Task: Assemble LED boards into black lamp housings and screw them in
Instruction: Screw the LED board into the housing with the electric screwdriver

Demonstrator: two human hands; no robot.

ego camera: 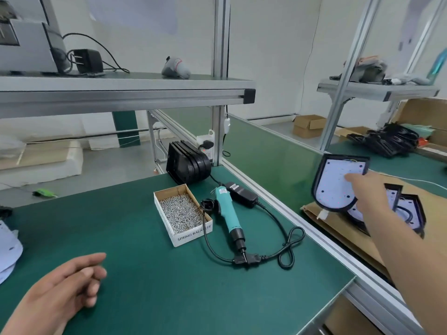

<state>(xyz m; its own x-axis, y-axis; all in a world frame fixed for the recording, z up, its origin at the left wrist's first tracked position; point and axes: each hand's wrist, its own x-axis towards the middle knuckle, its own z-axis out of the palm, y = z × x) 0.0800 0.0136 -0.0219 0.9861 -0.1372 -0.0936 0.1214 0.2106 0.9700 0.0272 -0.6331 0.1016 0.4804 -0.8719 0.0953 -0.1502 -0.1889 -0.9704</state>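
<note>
The right hand (367,189) reaches out past the table's (169,286) right edge, its grip holding 1 black lamp housing (317,187) tilted up in the air, with a white LED board (335,182) seated inside it. 1 digit lies on the board's face; the rest are hidden behind. Just below, more finished housings (411,209) lie on a cardboard sheet (343,228) on the neighbouring bench. The left hand (72,281) hovers low over the near table, its grip slack, fingers loosely curled around nothing. Farther back on the green table stand a stack of empty black housings (188,163), an open box of screws (193,234) and, just beside it, a teal electric screwdriver (227,211) lying with its cord looped.
</note>
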